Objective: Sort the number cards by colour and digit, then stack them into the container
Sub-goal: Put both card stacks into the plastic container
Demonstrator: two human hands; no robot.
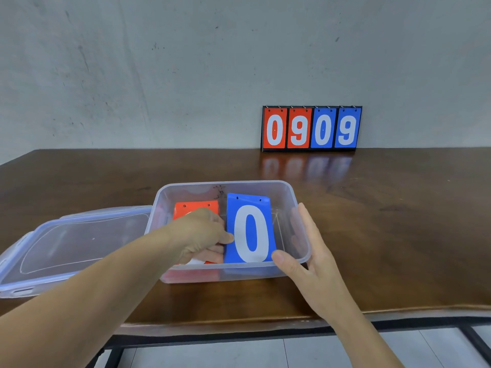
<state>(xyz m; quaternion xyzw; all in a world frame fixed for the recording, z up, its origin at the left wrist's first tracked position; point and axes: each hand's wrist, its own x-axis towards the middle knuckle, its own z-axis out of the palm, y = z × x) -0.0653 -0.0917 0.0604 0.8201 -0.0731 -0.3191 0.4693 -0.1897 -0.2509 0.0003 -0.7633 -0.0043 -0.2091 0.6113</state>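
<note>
A clear plastic container (pixel 289 192) stands on the wooden table in front of me. Inside it, a blue card with a white 0 (pixel 249 229) lies on the right half. An orange-red card (pixel 196 207) lies on the left half, mostly hidden under my left hand (pixel 204 235). That hand reaches into the container and pinches the left edge of the blue card with thumb and fingers. My right hand (pixel 310 251) holds the container's right front corner, thumb over the rim, fingers straight along the outer wall.
The container's clear lid (pixel 74 245) lies flat to the left, overhanging the table's front edge. A flip scoreboard (pixel 311 128) showing red 0 9 and blue 0 9 stands against the wall at the back right. The table's front edge (pixel 398 310) is close to me.
</note>
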